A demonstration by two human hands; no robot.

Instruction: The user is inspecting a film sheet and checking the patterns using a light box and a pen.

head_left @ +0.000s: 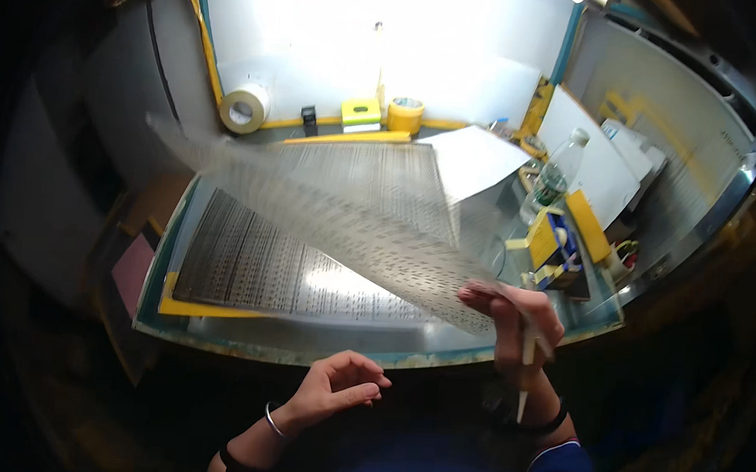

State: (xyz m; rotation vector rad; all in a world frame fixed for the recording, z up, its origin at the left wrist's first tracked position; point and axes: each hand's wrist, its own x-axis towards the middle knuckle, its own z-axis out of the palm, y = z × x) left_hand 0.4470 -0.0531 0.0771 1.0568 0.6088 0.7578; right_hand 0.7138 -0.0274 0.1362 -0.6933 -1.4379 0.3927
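Observation:
A thin, see-through sheet printed with rows of small dark marks is lifted at a slant over the bench, its far end blurred by motion. My right hand grips its near right corner. A slim white stick also sticks out below that hand; its kind cannot be made out. My left hand is in front of the bench's near edge, holding nothing, with fingers loosely curled and the thumb apart. Under the raised sheet lies a flat dark panel with similar rows of marks, partly hidden by it.
The glass-topped bench has a teal rim. Along its back stand a tape roll, a yellow-green box and a yellow tape roll. White paper, a clear bottle and a yellow-and-blue holder are at the right.

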